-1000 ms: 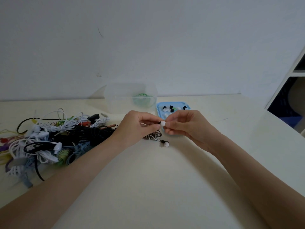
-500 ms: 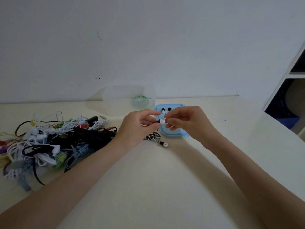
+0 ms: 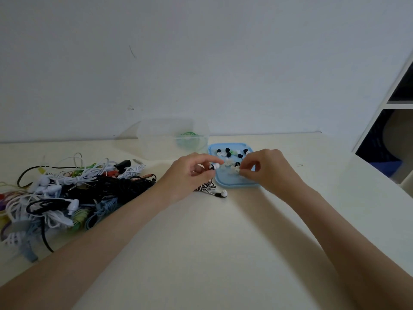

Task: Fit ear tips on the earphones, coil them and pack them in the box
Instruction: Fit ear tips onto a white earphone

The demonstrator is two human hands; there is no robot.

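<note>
A pale wall (image 3: 201,63) backs the cream surface (image 3: 212,242) where I work, with a white shelf unit (image 3: 393,104) at the far right. Both my forearms reach in from the near edge and meet near the middle. A tangled heap of earphones (image 3: 67,198), white, black, blue and green cords, sprawls across the left of the surface, just beside my left wrist. At the back, against the wall, stands the clear plastic box (image 3: 172,139); a green coil (image 3: 188,137) shows through its right side. Touching or nearly touching its right corner lies a light blue tray (image 3: 232,183) scattered with black, white and clear ear tips (image 3: 228,153).

My left hand (image 3: 190,175), fingers curled, pinches a black-and-white earbud (image 3: 214,166) between thumb and forefinger at the tray's left edge. My right hand (image 3: 266,170) hovers over the tray, fingers bent, thumb and forefinger pinching a small white ear tip (image 3: 237,168); a short gap separates it from the earbud. Below my left hand a striped black-and-white cord (image 3: 206,187) lies bunched on the surface, its second earbud (image 3: 222,193) resting just off the tray's near left corner.
</note>
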